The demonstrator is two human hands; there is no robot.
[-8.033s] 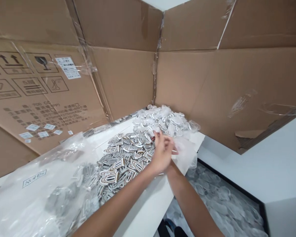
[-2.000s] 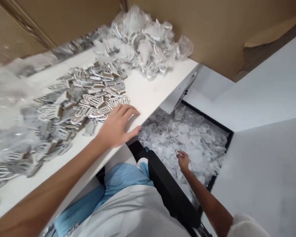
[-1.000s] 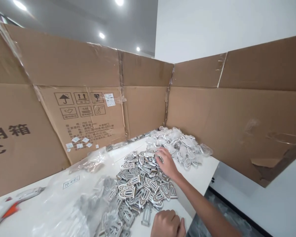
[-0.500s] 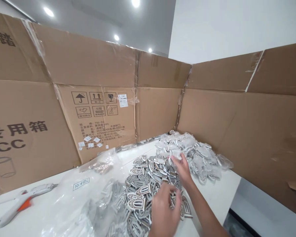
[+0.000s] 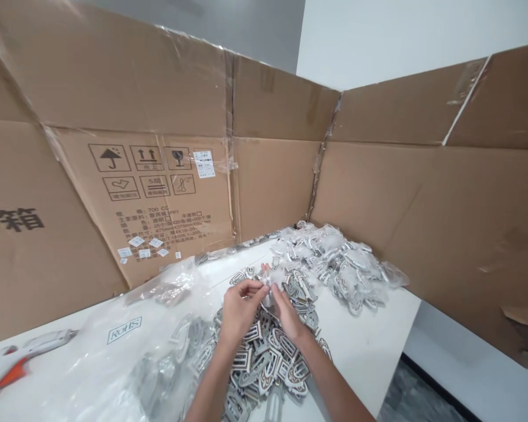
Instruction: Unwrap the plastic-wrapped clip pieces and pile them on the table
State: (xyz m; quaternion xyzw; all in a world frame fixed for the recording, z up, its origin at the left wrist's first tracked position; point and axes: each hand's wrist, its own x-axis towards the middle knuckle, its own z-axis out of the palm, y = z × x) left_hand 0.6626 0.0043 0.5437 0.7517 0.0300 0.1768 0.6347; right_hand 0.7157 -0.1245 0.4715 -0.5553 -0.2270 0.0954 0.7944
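Both my hands meet over a heap of small grey-and-white window-shaped pieces (image 5: 270, 363). Between them is a small clear plastic bag (image 5: 273, 282); whether anything is inside it I cannot tell. My left hand (image 5: 242, 305) pinches the bag's near-left edge with thumb and fingertips. My right hand (image 5: 286, 310) grips it from the right, its thumb pointing up along the bag and the other fingers partly hidden behind.
Filled small clear bags (image 5: 334, 258) lie piled at the back right. A large clear bag marked RoHS (image 5: 127, 357) spreads over the white table (image 5: 356, 346) on the left, near a white-and-orange glue gun (image 5: 22, 357). Cardboard walls (image 5: 277, 193) enclose the back and right.
My right hand has come left and nearer with the small bag. My left hand has risen from the heap to meet it and now grips the bag. The view has shifted right and down.
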